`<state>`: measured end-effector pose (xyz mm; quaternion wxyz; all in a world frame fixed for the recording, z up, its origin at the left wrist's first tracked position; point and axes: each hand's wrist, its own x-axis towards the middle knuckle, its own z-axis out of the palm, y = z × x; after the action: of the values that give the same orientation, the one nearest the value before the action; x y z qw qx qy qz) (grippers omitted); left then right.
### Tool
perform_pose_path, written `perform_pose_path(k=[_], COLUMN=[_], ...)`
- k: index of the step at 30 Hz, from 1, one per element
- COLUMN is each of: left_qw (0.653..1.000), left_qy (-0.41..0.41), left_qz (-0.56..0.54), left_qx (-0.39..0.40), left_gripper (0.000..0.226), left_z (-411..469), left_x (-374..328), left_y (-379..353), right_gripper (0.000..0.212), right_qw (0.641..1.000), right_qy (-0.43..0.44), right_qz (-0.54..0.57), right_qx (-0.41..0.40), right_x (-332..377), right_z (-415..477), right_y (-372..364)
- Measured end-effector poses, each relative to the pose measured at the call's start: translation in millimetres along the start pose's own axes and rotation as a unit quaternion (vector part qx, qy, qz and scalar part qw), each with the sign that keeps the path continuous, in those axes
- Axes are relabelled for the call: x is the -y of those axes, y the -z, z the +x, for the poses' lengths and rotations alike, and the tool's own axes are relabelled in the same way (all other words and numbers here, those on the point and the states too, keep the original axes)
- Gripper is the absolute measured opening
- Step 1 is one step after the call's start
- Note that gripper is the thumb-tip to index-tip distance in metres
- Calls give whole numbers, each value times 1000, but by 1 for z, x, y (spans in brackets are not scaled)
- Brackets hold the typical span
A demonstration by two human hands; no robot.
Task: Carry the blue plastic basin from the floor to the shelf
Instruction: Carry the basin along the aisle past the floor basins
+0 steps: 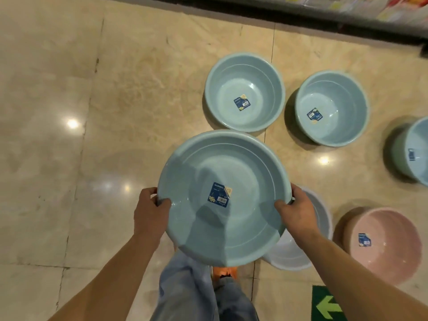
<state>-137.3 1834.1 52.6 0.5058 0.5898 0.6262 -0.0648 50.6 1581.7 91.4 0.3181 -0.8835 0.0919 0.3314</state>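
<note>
A wide blue plastic basin (245,172) with a dark label stuck to its bottom is held up off the floor in front of me. My left hand (150,213) grips its left rim, thumb inside. My right hand (297,210) grips the right rim the same way. The shelf (324,12) runs along the top right, its base dark and its goods blurred.
Two more blue basins (244,77) (333,135) stand on the beige tiled floor ahead, and a third (416,149) is cut off at the right edge. A white basin (322,216) and a pink basin (391,246) sit at lower right. A green arrow mat (324,304) lies near my feet.
</note>
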Motion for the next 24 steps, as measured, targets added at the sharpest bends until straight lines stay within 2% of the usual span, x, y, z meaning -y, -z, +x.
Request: perform_pose_path(k=[10, 15, 22, 24], left_qw=[997, 998, 998, 998], left_qy=[-38, -18, 39, 43], left_qz=[70, 61, 36, 32], left_qx=[18, 11, -27, -32], left_gripper=[30, 26, 30, 31], left_z=[80, 117, 140, 142], left_x=[-14, 13, 52, 56], left_y=[-67, -89, -99, -97], right_gripper=[51, 50, 36, 40], right_qw=[996, 997, 1000, 999], right_qy=[-69, -57, -26, -13], right_qz=[57, 46, 4, -29], right_qx=[-23, -16, 15, 19], right_x=[-40, -64, -78, -83], right_z=[86, 129, 146, 150], right_y=[-33, -67, -101, -106])
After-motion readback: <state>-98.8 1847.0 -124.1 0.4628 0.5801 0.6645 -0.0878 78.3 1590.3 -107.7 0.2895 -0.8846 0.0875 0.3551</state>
